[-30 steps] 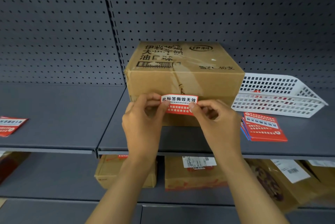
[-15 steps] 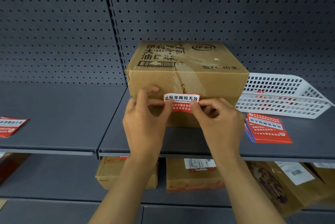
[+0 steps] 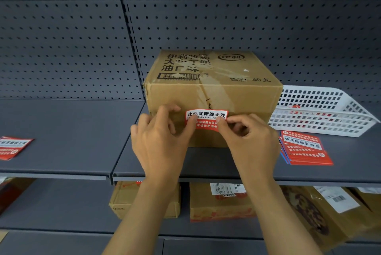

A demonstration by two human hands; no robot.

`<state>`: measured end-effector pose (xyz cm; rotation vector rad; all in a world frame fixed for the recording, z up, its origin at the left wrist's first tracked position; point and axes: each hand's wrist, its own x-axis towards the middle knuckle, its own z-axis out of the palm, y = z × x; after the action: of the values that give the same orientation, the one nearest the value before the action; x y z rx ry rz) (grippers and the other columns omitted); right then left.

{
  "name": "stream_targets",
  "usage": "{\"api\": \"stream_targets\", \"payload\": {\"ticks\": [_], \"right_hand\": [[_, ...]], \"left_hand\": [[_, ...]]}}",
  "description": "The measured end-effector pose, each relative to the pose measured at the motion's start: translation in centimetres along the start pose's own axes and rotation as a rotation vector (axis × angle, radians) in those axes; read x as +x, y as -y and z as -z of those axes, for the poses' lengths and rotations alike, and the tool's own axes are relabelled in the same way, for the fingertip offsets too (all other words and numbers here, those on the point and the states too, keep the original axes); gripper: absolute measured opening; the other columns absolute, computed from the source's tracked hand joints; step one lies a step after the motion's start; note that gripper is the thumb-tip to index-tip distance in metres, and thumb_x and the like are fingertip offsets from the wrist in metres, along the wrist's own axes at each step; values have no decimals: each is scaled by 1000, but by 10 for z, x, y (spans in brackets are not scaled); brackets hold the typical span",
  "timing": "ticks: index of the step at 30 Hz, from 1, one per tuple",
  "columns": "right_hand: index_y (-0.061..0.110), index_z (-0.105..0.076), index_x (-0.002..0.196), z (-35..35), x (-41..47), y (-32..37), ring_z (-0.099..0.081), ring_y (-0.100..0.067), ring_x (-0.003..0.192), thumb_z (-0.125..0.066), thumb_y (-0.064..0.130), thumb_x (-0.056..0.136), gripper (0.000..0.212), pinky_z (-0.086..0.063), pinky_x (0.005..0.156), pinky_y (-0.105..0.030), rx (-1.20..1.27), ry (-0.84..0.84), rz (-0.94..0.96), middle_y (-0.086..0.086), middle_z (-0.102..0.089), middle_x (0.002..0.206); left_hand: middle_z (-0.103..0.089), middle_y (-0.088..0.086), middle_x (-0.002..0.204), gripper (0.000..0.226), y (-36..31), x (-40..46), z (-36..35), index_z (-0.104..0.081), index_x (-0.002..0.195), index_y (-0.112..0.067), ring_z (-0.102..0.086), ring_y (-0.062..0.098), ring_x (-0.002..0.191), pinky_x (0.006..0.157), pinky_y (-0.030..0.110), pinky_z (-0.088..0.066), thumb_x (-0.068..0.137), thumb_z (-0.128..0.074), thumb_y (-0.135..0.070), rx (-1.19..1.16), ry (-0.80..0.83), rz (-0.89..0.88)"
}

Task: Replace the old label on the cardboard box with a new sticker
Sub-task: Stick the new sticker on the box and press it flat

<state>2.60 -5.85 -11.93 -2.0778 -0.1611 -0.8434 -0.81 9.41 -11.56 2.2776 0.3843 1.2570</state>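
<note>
A brown cardboard box [image 3: 243,98] with black print and clear tape stands on the dark grey shelf [image 3: 61,137]. A red and white sticker [image 3: 206,119] is held flat against the box's front face, a little below its middle. My left hand [image 3: 160,143] pinches the sticker's left edge between thumb and fingers. My right hand [image 3: 249,141] pinches its right edge the same way. The sticker's lower part is partly covered by my thumbs.
A stack of red stickers [image 3: 305,150] lies on the shelf right of the box, in front of a white plastic basket [image 3: 321,110]. Another red sticker sheet [image 3: 12,147] lies at the far left. Cardboard boxes [image 3: 218,203] fill the shelf below.
Both hands have moved the sticker slightly up and closer to the box's front face. The view has shifted a little to the left.
</note>
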Motion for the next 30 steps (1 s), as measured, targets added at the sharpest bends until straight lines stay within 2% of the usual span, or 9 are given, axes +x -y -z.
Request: {"api": "stream_targets", "payload": {"ticks": [3, 6, 9, 13, 15, 17, 20, 24, 30], "right_hand": [[29, -78, 79, -1, -1, -1, -63, -8, 61, -77, 53, 81, 24, -52, 53, -31, -43, -9, -4, 13, -67, 70], [27, -73, 76, 3, -1, -7, -62, -10, 61, -77, 58, 79, 31, -51, 54, -30, -62, -22, -61, 10, -67, 69], [24, -69, 69, 11, -1, -11, -60, -10, 58, -75, 55, 82, 35, -52, 54, -34, -60, -48, -77, 9, -65, 64], [19, -67, 58, 3, -12, 2, -57, -13, 47, -69, 61, 85, 50, -47, 48, -32, -76, -16, -13, 9, -61, 51], [18, -70, 58, -8, -16, 10, -60, -17, 46, -63, 68, 85, 58, -49, 48, -35, -97, 31, 1, 6, -65, 50], [17, -68, 57, -15, -18, 17, -59, -17, 46, -60, 72, 86, 63, -46, 45, -34, -111, 58, 9, 5, -66, 50], [17, -60, 52, -21, -17, 23, -52, -12, 42, -59, 70, 88, 64, -31, 42, -24, -126, 64, 56, 6, -64, 49], [14, -60, 53, -30, -12, 25, -55, -22, 45, -51, 74, 90, 71, -47, 46, -37, -186, 86, 24, -3, -58, 45], [18, -66, 57, -28, -3, 23, -63, -21, 51, -45, 79, 88, 72, -56, 56, -39, -225, 99, -7, -2, -66, 50]], "left_hand": [[-50, -9, 68, 44, 4, 1, 1, -64, 102, -29, -44, 16, 73, 69, 35, -38, 77, -77, -63, 30, 12, 24], [-56, -6, 88, 50, 10, 3, 2, -63, 110, -27, -43, 16, 86, 75, 36, -41, 76, -80, -58, 36, 4, 20], [-55, 0, 110, 50, 14, 5, 3, -59, 119, -26, -40, 12, 100, 83, 39, -48, 80, -82, -47, -70, -18, 46], [-39, -1, 138, 60, 12, 7, 4, -54, 135, -24, -44, 15, 130, 104, 38, -48, 84, -82, -38, -283, 14, -8], [-31, 3, 151, 69, 9, 6, 1, -50, 141, -26, -39, 23, 143, 113, 42, -44, 82, -83, -38, -294, 54, -42], [-21, 5, 161, 78, 10, 6, -1, -45, 146, -29, -29, 23, 151, 117, 44, -40, 80, -84, -39, -286, 72, -26], [-16, 0, 165, 80, 14, 9, -2, -40, 148, -35, -29, 25, 152, 111, 50, -46, 81, -83, -42, -268, 87, -27], [-21, 2, 161, 75, 15, 12, 1, -43, 144, -37, -33, 24, 149, 108, 44, -50, 81, -83, -40, -247, 72, -25], [-24, 2, 155, 72, 18, 18, 0, -46, 139, -35, -33, 26, 145, 109, 49, -46, 78, -84, -42, -241, 74, -38]]}}
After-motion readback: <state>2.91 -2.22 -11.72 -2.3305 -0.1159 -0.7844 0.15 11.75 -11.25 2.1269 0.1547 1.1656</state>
